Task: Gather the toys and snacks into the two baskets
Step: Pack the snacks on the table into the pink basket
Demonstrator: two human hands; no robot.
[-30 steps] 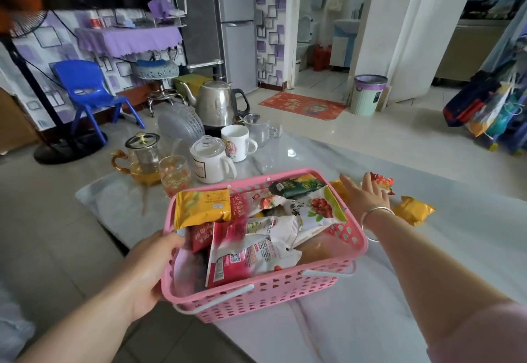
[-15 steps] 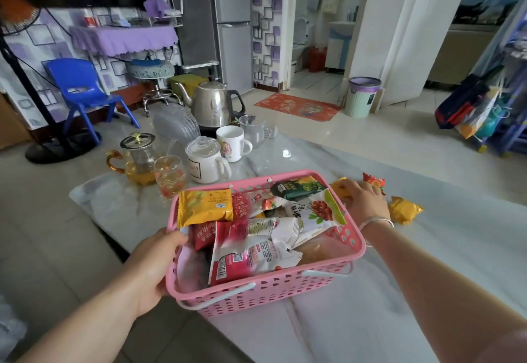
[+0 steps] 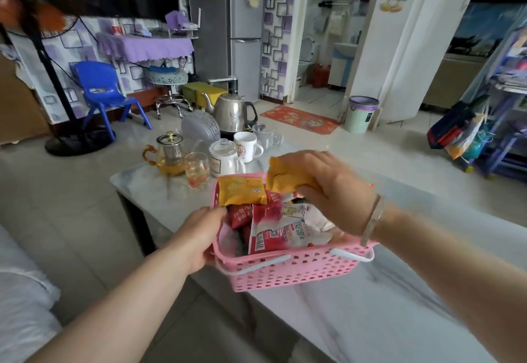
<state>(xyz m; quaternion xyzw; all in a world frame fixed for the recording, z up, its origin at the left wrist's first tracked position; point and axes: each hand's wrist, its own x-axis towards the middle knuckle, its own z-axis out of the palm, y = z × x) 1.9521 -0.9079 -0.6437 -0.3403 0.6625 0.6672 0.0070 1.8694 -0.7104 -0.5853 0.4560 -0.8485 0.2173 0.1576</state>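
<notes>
the surface was a pale marbled table [image 3: 328, 314] with a dark leg at its near left corner, standing on a floor of large grey tiles. at far left a standing fan [image 3: 42, 57] stood before purple-patterned wallpaper, then a blue plastic chair [image 3: 102, 91], a padded stool [image 3: 168, 83] and a grey refrigerator [image 3: 242, 20]. further right a doorway opened onto a washroom, with a red mat [image 3: 299, 119] and a lidded bin [image 3: 362, 113] on the floor. on the far end of the table stood a glass teapot [image 3: 169, 154], a glass cup [image 3: 196, 170], a white lidded pot [image 3: 225, 157], a white mug [image 3: 246, 146] and a steel kettle [image 3: 232, 113]. the left hand [image 3: 199, 234] gripped the left rim of the pink basket [image 3: 285, 273], thumb over the edge. the basket sat at the near left edge of the table, a perforated pink tub with white handles, its long axis running left to right across the view. it held a heap of snack packets [image 3: 273, 220], red, white and one yellow at the back left. the right hand [image 3: 336, 191], a bracelet [image 3: 370, 220] on its wrist, was closed around a yellow snack packet [image 3: 288, 176] held above the far side of the basket. that packet was glossy and pillow-shaped, tilted, its long axis running from upper left to lower right, the free end pointing away to the left.
</notes>
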